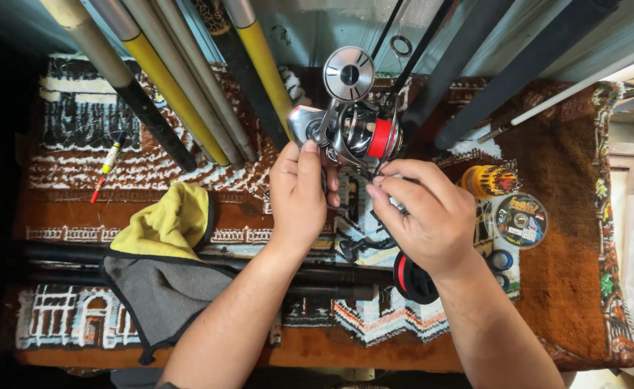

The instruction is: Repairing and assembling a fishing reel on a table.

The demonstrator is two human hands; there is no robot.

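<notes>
The silver spinning reel [353,122] with a red spool is the landmark here; it sits above the middle of a patterned brown rug [554,238] that covers the bench. The left hand [299,198] comes from below the reel and holds its body, with the thumb and fingers [308,155] closed around the lower left side. The right hand [428,216] is just below and to the right of the reel; its fingers are pinched together near the red spool, but what they pinch is too thin to tell. To the left of the reel, several fishing rods [173,86] lean across the rug, some yellow, some grey. Far left of it lies a small float [108,162]. Below and left of the reel lies a yellow and grey cloth [162,252]. To the right of the reel there is a yellow line spool [486,180] and a round flat line spool [520,220]. A black and red spool [410,277] is below the right hand.
</notes>
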